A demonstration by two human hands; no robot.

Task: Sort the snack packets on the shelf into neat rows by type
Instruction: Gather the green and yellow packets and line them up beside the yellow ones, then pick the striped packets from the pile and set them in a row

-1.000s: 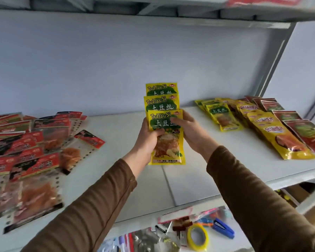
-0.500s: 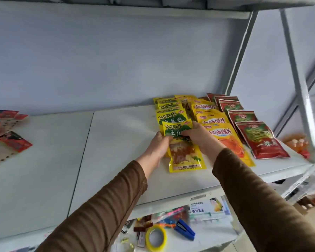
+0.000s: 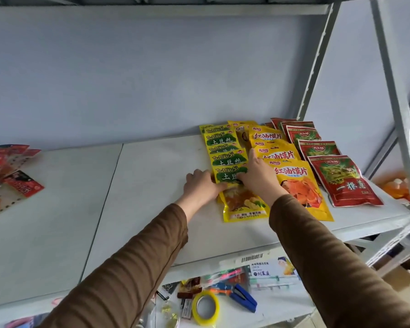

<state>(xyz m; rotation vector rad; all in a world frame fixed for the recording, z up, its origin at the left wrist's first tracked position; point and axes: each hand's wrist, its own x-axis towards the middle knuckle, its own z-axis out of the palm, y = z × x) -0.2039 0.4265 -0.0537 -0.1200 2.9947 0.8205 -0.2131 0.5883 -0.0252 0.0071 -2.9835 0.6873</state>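
Observation:
A row of yellow-green TuDouSi packets (image 3: pixel 225 147) lies overlapped on the white shelf (image 3: pixel 152 185), front to back. My left hand (image 3: pixel 200 187) holds the left edge of the front TuDouSi packet (image 3: pixel 243 207). My right hand (image 3: pixel 258 176) presses on its top right, index finger stretched toward the packets behind. Right of this row lies a row of yellow-orange packets (image 3: pixel 298 185), then a row of dark red packets (image 3: pixel 343 183). Red packets (image 3: pixel 12 166) lie loosely at the shelf's far left.
Grey shelf uprights (image 3: pixel 398 98) stand at the right, with an upper shelf overhead. A lower shelf holds a yellow tape roll (image 3: pixel 205 307), a blue stapler (image 3: pixel 243 298), pens and a labelled box (image 3: pixel 270 268). Orange items (image 3: pixel 397 187) sit beyond the right upright.
Both hands carried the fanned TuDouSi packets from mid-shelf to the right and laid them down beside the yellow-orange row. My view swung right with them.

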